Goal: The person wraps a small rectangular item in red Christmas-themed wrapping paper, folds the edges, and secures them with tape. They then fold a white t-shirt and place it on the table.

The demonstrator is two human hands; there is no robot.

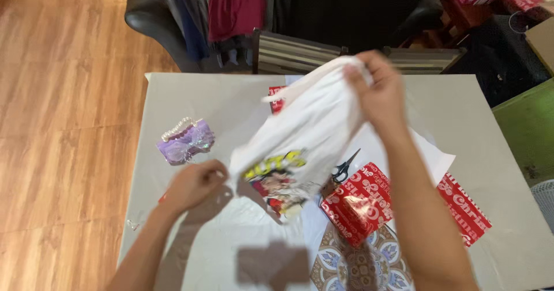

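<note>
**Two hands hold a white printed shirt above a table**

A purple bow [186, 142] lies at the left of the grey table [496, 152]. Next, the left hand [196, 182] has its fingers curled closed, pinching the lower edge of a white shirt [311, 129] with a cartoon print. The shirt hangs stretched above the table's middle. The right hand [378, 92], raised higher, clamps its upper end between pressed fingers. Black scissors [344, 168] and red wrapping paper [360, 201] lie below the right forearm.
</note>
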